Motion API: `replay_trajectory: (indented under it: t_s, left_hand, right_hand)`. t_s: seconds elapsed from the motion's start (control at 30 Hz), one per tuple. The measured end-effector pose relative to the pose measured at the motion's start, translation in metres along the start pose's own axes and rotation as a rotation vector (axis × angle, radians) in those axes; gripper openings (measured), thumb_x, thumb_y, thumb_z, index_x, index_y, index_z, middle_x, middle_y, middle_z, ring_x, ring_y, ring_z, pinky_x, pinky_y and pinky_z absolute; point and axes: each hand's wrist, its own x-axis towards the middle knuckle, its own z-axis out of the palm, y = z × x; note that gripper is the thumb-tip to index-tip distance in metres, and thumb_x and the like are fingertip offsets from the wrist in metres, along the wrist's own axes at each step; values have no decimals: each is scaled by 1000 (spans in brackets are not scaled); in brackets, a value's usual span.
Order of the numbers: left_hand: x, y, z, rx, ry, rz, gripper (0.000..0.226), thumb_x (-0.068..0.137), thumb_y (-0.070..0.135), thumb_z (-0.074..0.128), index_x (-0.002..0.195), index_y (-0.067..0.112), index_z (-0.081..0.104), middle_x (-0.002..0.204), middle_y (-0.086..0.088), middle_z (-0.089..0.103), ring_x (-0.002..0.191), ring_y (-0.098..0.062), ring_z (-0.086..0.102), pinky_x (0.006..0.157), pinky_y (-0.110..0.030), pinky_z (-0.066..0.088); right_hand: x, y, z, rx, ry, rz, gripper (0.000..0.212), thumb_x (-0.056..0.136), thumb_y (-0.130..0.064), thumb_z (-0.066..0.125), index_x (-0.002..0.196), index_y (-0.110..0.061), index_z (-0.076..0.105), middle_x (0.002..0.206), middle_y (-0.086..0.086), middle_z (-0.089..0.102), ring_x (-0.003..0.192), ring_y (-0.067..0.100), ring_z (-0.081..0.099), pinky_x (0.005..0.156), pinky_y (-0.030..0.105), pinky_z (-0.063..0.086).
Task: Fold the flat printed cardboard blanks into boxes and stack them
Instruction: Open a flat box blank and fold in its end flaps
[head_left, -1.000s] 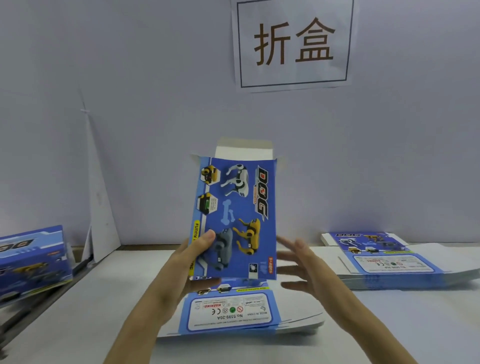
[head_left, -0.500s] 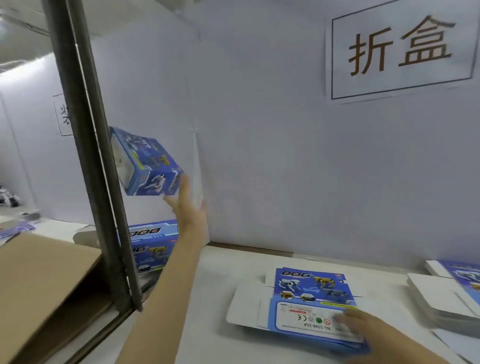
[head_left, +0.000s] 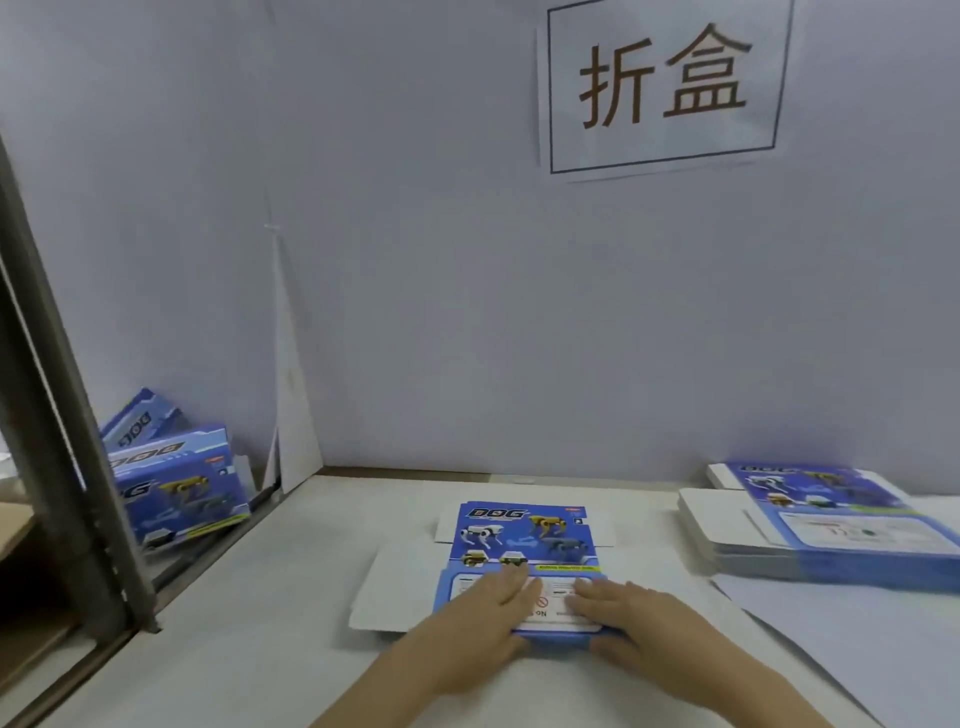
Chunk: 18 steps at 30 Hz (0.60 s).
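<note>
Your left hand (head_left: 485, 616) and right hand (head_left: 641, 621) press flat, fingers straight, on the DOG box blank (head_left: 524, 540) at lower centre, where a careless lift could crease a flap or snag a second sheet.

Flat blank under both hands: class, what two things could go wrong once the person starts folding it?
1. The left hand and right hand press flat on the top blank, which seems to sit on a thin pile of others. Lifting it may drag up two at once.
2. The folded boxes at the far left lean tilted, not squarely stacked. Adding another may topple them.
</note>
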Motion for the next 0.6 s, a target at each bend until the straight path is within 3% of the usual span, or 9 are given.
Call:
replay_trajectory:
  t_s: [0.13, 0.23, 0.27, 0.33, 0.37, 0.43, 0.5, 0.6]
  left_hand:
    - [-5, 3, 1, 18, 7, 8, 58, 104, 38, 31, 153, 28, 2, 160, 12, -7, 146, -8, -4, 117, -27, 7]
    - [-12, 2, -8, 51, 185, 69, 54, 102, 12, 36, 152, 25, 19, 159, 6, 18, 144, -8, 17, 113, -18, 15]
    - [-15, 1, -15, 60, 334, 125, 54, 97, 7, 46, 147, 22, 34, 152, 4, 35, 138, -8, 34, 108, -16, 27]
    - [-19, 0, -37, 103, 630, 259, 46, 76, 0, 72, 120, 11, 65, 116, 1, 69, 98, -10, 67, 78, -17, 53]
    - [-20, -2, -50, 107, 791, 297, 34, 72, 1, 73, 106, 9, 71, 95, 0, 74, 76, -12, 71, 62, -21, 55]
    - [-19, 1, -81, 44, 1085, 238, 18, 82, 8, 63, 97, 6, 73, 69, -1, 70, 51, -11, 62, 48, -20, 49]
    - [-19, 12, -108, -191, 1323, 95, 18, 92, 10, 58, 107, 5, 69, 60, 0, 61, 49, -4, 53, 46, -10, 38]
    - [-20, 40, -125, -777, 1337, 32, 40, 93, 32, 47, 132, 24, 52, 80, 8, 64, 69, 5, 60, 57, -6, 46]
  right_hand:
    - [-8, -8, 0, -68, 39, -34, 41, 103, -39, 34, 144, -35, 37, 154, -16, 30, 142, 7, 26, 113, 25, 23]
    - [-18, -8, -3, -28, 171, -30, 39, 103, -37, 32, 142, -37, 41, 153, -16, 34, 142, 5, 26, 117, 24, 13]
    - [-21, -6, -8, -46, 289, -33, 40, 103, -36, 32, 142, -35, 42, 153, -12, 35, 143, 8, 27, 119, 27, 8]
    - [-27, -2, -20, -90, 656, 9, 46, 98, -32, 37, 142, -21, 45, 150, 3, 40, 142, 22, 32, 119, 42, 12]
    - [-30, -1, -28, -32, 866, 53, 49, 95, -28, 43, 143, -14, 44, 149, 10, 40, 141, 26, 33, 116, 46, 18]
    - [-33, -3, -49, 232, 1145, 186, 57, 94, -17, 54, 147, -12, 32, 153, 12, 34, 142, 24, 28, 114, 39, 22]
    - [-33, -5, -70, 558, 1130, 316, 67, 94, -16, 57, 150, -20, 21, 155, 4, 30, 141, 18, 27, 110, 24, 23]
    - [-29, -12, -89, 935, 945, 310, 64, 95, -30, 53, 151, -25, 22, 150, -5, 37, 135, 12, 38, 96, 20, 33]
